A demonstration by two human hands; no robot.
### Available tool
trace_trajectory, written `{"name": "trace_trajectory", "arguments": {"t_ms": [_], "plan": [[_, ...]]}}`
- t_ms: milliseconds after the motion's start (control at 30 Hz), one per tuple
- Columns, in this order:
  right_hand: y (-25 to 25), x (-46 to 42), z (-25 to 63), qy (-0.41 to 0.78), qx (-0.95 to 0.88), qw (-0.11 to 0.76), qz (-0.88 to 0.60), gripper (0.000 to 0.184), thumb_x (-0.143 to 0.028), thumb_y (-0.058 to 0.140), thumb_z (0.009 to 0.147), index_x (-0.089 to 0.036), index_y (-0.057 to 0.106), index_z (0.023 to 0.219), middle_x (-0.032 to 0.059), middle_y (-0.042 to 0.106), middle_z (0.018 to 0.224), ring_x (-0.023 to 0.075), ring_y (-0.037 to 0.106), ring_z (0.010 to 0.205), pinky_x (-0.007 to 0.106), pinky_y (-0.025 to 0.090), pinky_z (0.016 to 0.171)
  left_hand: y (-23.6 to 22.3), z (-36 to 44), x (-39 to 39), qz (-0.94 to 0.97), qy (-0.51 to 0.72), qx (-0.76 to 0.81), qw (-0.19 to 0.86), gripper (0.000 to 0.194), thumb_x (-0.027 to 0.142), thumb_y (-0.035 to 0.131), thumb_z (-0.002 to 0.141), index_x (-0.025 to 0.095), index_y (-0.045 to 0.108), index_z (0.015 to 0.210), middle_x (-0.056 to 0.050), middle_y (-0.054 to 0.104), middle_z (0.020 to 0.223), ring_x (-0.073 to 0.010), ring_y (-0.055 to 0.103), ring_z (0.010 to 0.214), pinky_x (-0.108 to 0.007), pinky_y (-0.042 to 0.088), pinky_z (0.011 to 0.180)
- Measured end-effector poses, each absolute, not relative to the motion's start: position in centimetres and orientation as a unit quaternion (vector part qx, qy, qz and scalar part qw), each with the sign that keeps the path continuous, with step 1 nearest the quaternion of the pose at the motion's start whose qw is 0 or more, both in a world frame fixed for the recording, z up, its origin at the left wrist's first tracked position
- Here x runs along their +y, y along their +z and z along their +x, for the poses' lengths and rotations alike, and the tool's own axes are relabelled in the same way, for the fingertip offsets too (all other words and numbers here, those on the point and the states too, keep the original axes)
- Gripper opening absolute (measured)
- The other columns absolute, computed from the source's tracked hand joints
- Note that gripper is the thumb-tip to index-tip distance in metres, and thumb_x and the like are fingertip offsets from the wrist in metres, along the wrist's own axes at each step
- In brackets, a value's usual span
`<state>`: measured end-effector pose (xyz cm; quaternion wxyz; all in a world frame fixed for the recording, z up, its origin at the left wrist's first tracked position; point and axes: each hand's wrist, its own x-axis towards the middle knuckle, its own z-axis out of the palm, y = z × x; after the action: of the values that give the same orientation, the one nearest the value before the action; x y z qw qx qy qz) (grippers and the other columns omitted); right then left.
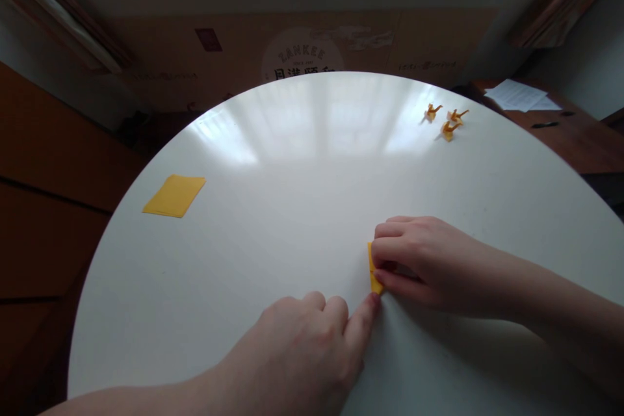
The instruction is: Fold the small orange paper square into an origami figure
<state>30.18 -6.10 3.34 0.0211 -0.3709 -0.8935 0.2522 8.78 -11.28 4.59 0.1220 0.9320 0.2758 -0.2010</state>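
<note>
A small piece of folded yellow paper (pixel 376 283) lies on the white round table, narrowing to a point at its near end. My right hand (pixel 414 260) is closed over its right side, with thumb and curled fingers pinching it; much of the paper is hidden under them. My left hand (pixel 312 338) rests closed on the table below it, and one outstretched finger presses the paper's near tip.
A stack of square yellow paper (pixel 174 196) lies on the table's left. Three small folded paper figures (pixel 449 130) stand at the far right. Beyond the table (pixel 273 221) are a brown side desk (pixel 580 140) with white sheets (pixel 521 96) and a printed cardboard panel (pixel 160 45).
</note>
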Motion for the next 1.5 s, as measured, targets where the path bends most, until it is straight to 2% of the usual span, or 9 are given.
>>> {"name": "trace_trajectory", "arguments": {"t_ms": [533, 833, 1133, 1400, 1500], "plan": [[3.2, -6.1, 30.2, 0.251, -0.895, 0.02, -0.368, 0.019, -0.019, 0.057, 0.089, -0.018, 0.056, 0.07, 0.0007, 0.061, 0.075, 0.014, 0.054, 0.07, 0.027, 0.031, 0.06, 4.9, 8.8, -11.3, 0.93, -0.202, 0.28, 0.128, 0.065, 0.011, 0.052, 0.09, 0.012, 0.03, 0.152, -0.008, 0.067, 0.092, -0.0206, 0.065, 0.074, -0.03, 0.052, 0.059], [3.3, -6.1, 30.2, 0.252, -0.894, 0.025, -0.37, 0.018, -0.019, 0.057, 0.089, -0.018, 0.057, 0.07, 0.0004, 0.061, 0.074, 0.0136, 0.054, 0.07, 0.027, 0.032, 0.058, 5.2, 8.8, -11.4, 0.93, -0.213, 0.274, 0.123, 0.068, 0.01, 0.053, 0.089, 0.012, 0.03, 0.152, -0.008, 0.068, 0.093, -0.021, 0.065, 0.073, -0.029, 0.051, 0.058], [3.1, -6.2, 30.2, 0.252, -0.894, 0.025, -0.371, 0.02, -0.019, 0.056, 0.089, -0.019, 0.056, 0.069, 0.0007, 0.061, 0.074, 0.014, 0.054, 0.069, 0.027, 0.032, 0.059, 4.9, 8.4, -11.7, 0.939, -0.168, 0.276, 0.114, 0.062, 0.01, 0.052, 0.088, 0.011, 0.037, 0.148, -0.007, 0.066, 0.089, -0.0202, 0.062, 0.07, -0.028, 0.047, 0.053], [3.1, -6.1, 30.2, 0.249, -0.894, 0.022, -0.372, 0.02, -0.02, 0.055, 0.089, -0.019, 0.055, 0.069, 0.0002, 0.06, 0.074, 0.0139, 0.054, 0.07, 0.027, 0.031, 0.059, 4.3, 8.1, -12.5, 0.951, -0.144, 0.265, 0.07, 0.052, 0.012, 0.048, 0.09, 0.01, 0.045, 0.142, -0.006, 0.064, 0.081, -0.0197, 0.057, 0.063, -0.029, 0.037, 0.043], [3.1, -6.0, 30.2, 0.251, -0.895, 0.019, -0.369, 0.021, -0.02, 0.056, 0.089, -0.019, 0.054, 0.069, 0.0005, 0.06, 0.074, 0.014, 0.053, 0.069, 0.027, 0.031, 0.058, 4.0, 8.1, -13.0, 0.958, -0.112, 0.258, 0.064, 0.043, 0.01, 0.048, 0.089, 0.012, 0.056, 0.131, -0.011, 0.067, 0.095, -0.022, 0.056, 0.07, -0.03, 0.037, 0.043]]}}
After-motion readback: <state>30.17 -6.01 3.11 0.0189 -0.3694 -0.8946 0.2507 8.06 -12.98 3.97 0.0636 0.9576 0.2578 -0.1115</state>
